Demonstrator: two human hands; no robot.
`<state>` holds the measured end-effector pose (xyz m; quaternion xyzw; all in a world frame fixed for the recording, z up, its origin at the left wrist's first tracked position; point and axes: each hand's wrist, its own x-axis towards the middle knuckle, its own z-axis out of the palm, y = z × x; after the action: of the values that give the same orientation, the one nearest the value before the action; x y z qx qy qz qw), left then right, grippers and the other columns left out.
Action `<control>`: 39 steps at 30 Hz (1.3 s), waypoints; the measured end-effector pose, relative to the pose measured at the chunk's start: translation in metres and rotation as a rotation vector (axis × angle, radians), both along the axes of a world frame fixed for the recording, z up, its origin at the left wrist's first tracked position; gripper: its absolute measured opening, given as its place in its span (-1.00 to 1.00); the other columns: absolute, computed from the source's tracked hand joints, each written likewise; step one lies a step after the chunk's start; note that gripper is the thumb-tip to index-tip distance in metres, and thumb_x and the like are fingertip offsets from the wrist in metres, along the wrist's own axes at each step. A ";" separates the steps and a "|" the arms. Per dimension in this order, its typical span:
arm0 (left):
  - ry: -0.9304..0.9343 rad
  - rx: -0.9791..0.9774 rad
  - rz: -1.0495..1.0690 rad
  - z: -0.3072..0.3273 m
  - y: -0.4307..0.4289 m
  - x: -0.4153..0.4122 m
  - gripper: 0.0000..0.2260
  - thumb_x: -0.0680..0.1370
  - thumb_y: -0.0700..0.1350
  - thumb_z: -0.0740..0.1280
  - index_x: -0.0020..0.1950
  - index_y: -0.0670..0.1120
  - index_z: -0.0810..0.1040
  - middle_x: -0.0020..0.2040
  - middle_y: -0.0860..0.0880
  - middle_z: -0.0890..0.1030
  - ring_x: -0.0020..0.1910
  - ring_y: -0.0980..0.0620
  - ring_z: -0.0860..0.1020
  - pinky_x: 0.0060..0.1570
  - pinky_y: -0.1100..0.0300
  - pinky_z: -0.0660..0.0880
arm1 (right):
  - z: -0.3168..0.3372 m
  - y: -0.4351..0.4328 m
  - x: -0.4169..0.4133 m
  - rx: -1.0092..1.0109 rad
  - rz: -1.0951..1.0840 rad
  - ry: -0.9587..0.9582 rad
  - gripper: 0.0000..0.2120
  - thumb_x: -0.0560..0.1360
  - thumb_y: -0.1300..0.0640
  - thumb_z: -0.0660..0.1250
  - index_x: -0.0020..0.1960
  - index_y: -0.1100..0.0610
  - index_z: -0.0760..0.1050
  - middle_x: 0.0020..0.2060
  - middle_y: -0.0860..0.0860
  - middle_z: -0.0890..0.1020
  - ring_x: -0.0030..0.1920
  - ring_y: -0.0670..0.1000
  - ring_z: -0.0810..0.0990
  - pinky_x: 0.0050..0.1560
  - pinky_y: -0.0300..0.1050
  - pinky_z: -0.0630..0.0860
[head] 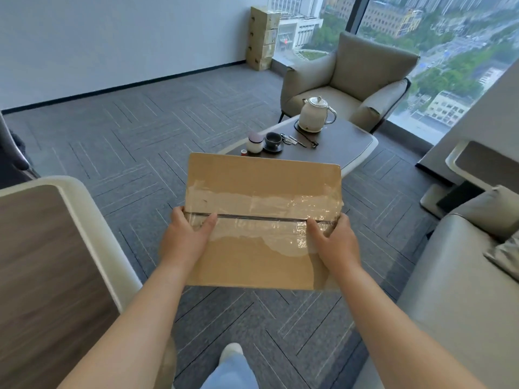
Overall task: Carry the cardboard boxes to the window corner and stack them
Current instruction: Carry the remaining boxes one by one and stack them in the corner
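L hand [188,237], R hand [334,240], both gripping

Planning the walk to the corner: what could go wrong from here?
The box hides the near edge of the low table, where a kettle stands; a leg could bump it.
The left hand and right hand grip the box's sides over glossy tape, so it may slip.
The stack in the corner is already tall and narrow; another box might topple it.

Grey carpet [140,141], armchair [345,80], window [449,37]
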<state>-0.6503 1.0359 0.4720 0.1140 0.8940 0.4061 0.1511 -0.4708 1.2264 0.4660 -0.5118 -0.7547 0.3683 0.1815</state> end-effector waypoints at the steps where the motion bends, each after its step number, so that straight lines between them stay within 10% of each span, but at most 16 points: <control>1: -0.004 0.001 0.012 0.000 0.007 -0.010 -0.41 0.48 0.20 0.30 0.33 -0.13 0.25 0.18 -0.13 0.50 0.10 -0.16 0.48 -0.05 0.07 0.41 | 0.001 0.008 -0.011 0.001 0.013 -0.005 -0.48 0.45 -0.19 0.31 0.24 0.12 0.31 -0.02 -0.04 0.48 -0.01 0.03 0.49 -0.08 -0.09 0.38; 23: 0.021 -0.111 0.510 -0.005 0.128 -0.114 -0.39 0.47 0.23 0.28 0.33 -0.14 0.25 0.21 -0.13 0.48 0.13 -0.17 0.48 -0.09 0.08 0.39 | -0.011 0.191 -0.232 -0.043 0.529 -0.017 -0.43 0.46 -0.19 0.30 0.28 0.16 0.28 0.12 0.08 0.54 0.12 0.14 0.52 -0.03 -0.07 0.41; 39: 0.039 -0.103 0.732 -0.024 0.083 -0.286 -0.40 0.48 0.21 0.29 0.35 -0.14 0.25 0.24 -0.14 0.48 0.16 -0.19 0.48 -0.09 0.09 0.37 | -0.018 0.151 -0.458 -0.004 0.748 -0.057 -0.45 0.48 -0.19 0.28 0.27 0.17 0.29 0.16 0.08 0.50 0.17 0.12 0.46 -0.04 -0.09 0.29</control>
<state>-0.9366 1.1189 0.4476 -0.2134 0.8975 0.3856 -0.0156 -0.9288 1.3775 0.4484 -0.2113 -0.8933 0.3964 0.0124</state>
